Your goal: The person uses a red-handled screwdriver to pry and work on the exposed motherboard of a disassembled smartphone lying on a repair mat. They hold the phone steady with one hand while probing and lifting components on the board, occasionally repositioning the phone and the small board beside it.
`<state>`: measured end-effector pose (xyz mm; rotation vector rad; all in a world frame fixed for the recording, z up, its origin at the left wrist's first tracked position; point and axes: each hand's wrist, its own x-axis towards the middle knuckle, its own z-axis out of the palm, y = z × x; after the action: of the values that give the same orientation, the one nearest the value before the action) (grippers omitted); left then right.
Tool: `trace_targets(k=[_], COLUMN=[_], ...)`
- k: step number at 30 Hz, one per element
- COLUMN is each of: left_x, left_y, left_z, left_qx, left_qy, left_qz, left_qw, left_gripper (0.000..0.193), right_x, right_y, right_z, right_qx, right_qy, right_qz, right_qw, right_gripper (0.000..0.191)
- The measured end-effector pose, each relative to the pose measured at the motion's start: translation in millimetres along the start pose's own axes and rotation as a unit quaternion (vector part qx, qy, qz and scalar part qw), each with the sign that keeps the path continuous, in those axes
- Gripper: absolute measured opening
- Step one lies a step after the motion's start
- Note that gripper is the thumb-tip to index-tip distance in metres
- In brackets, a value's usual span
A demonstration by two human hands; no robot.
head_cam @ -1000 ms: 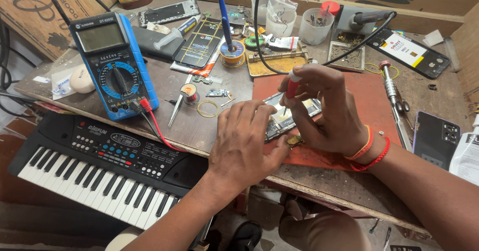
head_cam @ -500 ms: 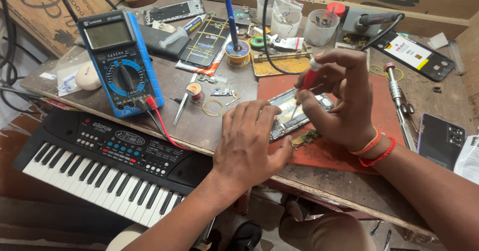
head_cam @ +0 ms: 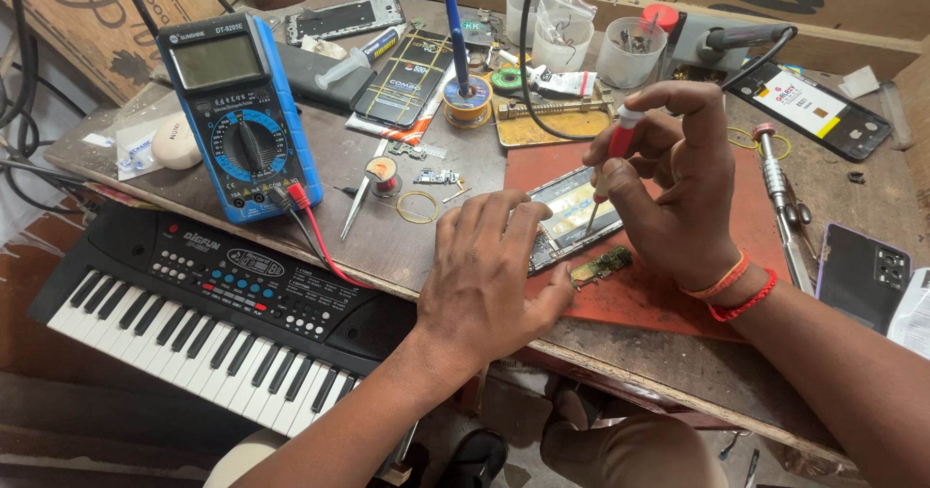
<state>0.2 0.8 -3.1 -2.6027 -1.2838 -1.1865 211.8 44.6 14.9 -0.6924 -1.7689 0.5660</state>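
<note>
An opened phone (head_cam: 573, 217) lies on a red mat (head_cam: 668, 284) at the middle of the workbench. My left hand (head_cam: 489, 280) rests flat on the bench with its fingers holding the phone's near end. My right hand (head_cam: 678, 183) grips a small red-handled screwdriver (head_cam: 612, 154) upright, its tip down on the phone's insides. A small green circuit board (head_cam: 601, 267) lies on the mat just in front of the phone.
A blue multimeter (head_cam: 239, 115) with red and black leads stands at the left. A black toy keyboard (head_cam: 208, 309) sits below the bench edge. Tweezers (head_cam: 355, 207), solder spools, plastic cups (head_cam: 630, 52), a soldering tool (head_cam: 775, 173), and other phones (head_cam: 862, 275) crowd the bench.
The view has shifted a little. My right hand has lifted the screwdriver more upright over the phone. My left hand stays on the phone's near end.
</note>
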Motion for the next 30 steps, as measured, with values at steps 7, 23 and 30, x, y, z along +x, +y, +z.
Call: trace_targets(k=[7,23,30], left_x=[0.2,0.5,0.2], left_y=[0.1,0.5,0.4], left_z=[-1.8,-2.3,-1.7], left_qx=[-0.008,-0.022,-0.024], left_qy=[-0.007,-0.009,-0.002], left_qz=[0.001,0.016,0.014], left_qw=[1.000,1.000,1.000], left_gripper=[0.044,0.029,0.030], right_x=[0.7,1.1,0.9], right_y=[-0.1,-3.2,-2.9], right_z=[2.3,3.4,3.7], right_qx=[-0.004,-0.002,-0.002], right_qy=[-0.016,-0.032,-0.045], right_qz=[0.001,0.010,0.027], right_qw=[1.000,0.999,0.999], right_gripper=[0.045,0.043,0.043])
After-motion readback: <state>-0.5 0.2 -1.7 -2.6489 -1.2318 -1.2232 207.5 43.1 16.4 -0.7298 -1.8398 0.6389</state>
